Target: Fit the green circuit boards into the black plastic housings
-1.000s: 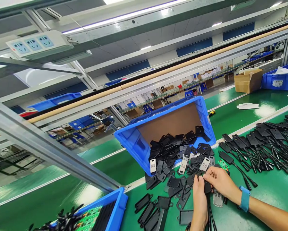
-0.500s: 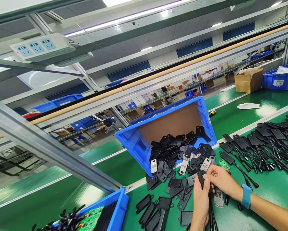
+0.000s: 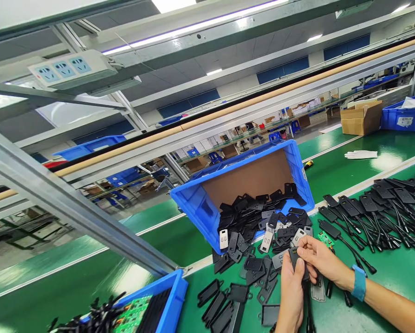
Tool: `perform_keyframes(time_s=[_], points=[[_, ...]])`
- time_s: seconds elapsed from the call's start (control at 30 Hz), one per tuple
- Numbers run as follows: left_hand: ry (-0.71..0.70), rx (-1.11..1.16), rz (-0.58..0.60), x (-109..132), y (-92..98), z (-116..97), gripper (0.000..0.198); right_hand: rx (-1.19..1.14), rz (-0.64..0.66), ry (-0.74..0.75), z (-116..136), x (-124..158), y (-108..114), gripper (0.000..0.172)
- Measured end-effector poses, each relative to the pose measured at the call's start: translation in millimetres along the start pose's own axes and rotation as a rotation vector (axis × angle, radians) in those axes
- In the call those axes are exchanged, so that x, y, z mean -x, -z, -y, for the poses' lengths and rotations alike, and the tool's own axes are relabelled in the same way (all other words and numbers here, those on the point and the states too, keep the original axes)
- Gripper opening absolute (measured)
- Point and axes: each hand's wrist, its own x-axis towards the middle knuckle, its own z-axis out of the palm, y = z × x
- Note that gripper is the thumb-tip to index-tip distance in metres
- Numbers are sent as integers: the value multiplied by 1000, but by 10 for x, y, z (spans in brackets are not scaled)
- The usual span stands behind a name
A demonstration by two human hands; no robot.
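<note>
Now my left hand and right hand both pinch one black plastic housing near the table's front edge, just beside the pile of housings at the tipped blue bin.

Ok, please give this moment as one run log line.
left hand: holds black casing; right hand: pinches it; near: tipped blue bin, loose casings
</note>
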Motion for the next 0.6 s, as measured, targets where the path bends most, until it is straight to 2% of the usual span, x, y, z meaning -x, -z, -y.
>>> perform_keyframes(time_s=[0.1,0.2,0.37,0.6], points=[[-9,23,99,16,-36,20,47,17,20,-56,31,33,3,59],[32,45,166,30,-58,44,51,-19,56,-119,68,68,3,56],[62,59,188,33,-41,68,47,-179,108,-162,128,112,-11,46],[114,77,231,-13,9,150,53,-194,131,-200,102,121,3,49]])
